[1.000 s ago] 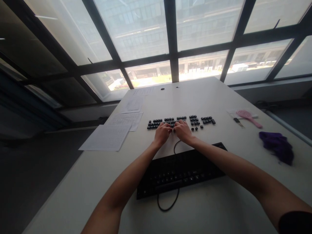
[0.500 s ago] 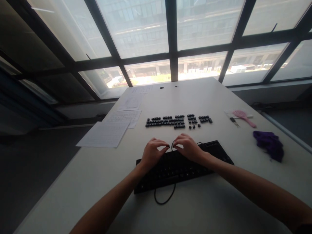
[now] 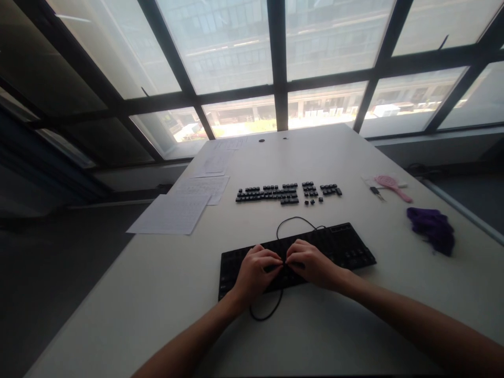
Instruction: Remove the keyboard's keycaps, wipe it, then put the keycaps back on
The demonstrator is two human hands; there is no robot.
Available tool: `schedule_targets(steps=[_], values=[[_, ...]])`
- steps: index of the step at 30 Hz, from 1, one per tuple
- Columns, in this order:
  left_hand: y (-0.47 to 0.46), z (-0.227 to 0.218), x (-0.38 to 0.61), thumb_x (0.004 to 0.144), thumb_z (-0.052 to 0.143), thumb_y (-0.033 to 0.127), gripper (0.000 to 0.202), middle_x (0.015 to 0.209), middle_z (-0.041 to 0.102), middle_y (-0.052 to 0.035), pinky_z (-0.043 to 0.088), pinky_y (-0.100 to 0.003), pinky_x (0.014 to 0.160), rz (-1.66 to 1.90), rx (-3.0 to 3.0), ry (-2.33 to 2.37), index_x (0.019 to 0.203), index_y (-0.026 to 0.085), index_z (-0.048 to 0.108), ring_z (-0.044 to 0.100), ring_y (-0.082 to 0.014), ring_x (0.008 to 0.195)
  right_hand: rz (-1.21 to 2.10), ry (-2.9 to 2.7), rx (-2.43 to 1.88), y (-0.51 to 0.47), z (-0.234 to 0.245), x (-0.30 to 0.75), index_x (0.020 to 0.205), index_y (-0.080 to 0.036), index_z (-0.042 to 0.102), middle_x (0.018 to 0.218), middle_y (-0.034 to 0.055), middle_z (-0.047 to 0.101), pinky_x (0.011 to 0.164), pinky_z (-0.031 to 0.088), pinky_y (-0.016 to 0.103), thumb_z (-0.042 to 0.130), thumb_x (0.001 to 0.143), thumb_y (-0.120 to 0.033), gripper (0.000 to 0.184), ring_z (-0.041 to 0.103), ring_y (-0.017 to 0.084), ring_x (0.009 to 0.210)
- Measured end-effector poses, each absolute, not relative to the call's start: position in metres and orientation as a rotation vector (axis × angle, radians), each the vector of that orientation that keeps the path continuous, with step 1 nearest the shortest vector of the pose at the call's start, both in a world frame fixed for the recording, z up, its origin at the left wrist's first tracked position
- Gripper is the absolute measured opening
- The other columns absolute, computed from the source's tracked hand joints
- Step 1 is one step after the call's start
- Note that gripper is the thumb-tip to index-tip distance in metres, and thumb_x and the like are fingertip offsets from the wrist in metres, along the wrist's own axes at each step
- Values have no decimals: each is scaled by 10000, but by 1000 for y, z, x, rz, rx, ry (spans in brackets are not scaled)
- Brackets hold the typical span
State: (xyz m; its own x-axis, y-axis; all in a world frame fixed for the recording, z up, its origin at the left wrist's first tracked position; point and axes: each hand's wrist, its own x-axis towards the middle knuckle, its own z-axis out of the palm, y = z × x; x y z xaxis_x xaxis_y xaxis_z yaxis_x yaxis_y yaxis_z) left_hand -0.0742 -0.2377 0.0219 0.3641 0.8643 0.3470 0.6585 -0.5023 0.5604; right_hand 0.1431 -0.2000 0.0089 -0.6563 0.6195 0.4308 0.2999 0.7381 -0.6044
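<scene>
A black keyboard [image 3: 342,244] lies slightly slanted on the white table, several of its keys in place in the lower rows. Over its middle, my left hand [image 3: 258,270] is closed in a pinch at a small dark piece that looks like a keycap. My right hand [image 3: 311,262] is pinched too, its fingertips almost meeting the left ones. What the right fingers hold is hidden against the black keyboard. Beyond the keyboard, loose black keycaps [image 3: 268,194] stand in rows, grouped much like a keyboard layout.
A black cable [image 3: 284,220] loops behind the keyboard and in front of it. Printed papers [image 3: 169,212] lie at the left. On the right are a purple cloth [image 3: 431,231], a pink hairbrush [image 3: 388,182] and a small dark tool [image 3: 377,193]. Windows border the table's far end.
Both hands have come down toward me from the keyboard's far edge onto its middle, and their fingertips have closed together. The loose keycaps stay where they were.
</scene>
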Motion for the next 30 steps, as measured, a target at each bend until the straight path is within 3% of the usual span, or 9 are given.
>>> schedule_targets(steps=[10,18,30], values=[[-232,20,-78,908,640,223,116,977,750,-37,533,-356,779,826,2544,1208,907,235,755,610,-196,840,406,-2407,-795,-213,9,138,821,-145,654,960,90,650,790,484,302,545,924,-69,168,558,186,878],[-228,15,-83,904,611,284,140,1031,745,-44,529,-424,831,756,2732,1171,898,259,748,640,-262,923,210,-2442,-961,-225,8,133,821,-154,633,973,91,625,797,459,337,561,924,-234,148,521,215,926],[-222,7,-85,890,634,272,110,1067,734,-34,522,-461,868,837,2678,1047,975,271,704,661,-272,919,109,-2389,-1071,-234,3,134,852,-161,612,1036,98,630,776,420,357,492,954,-245,179,514,236,975]])
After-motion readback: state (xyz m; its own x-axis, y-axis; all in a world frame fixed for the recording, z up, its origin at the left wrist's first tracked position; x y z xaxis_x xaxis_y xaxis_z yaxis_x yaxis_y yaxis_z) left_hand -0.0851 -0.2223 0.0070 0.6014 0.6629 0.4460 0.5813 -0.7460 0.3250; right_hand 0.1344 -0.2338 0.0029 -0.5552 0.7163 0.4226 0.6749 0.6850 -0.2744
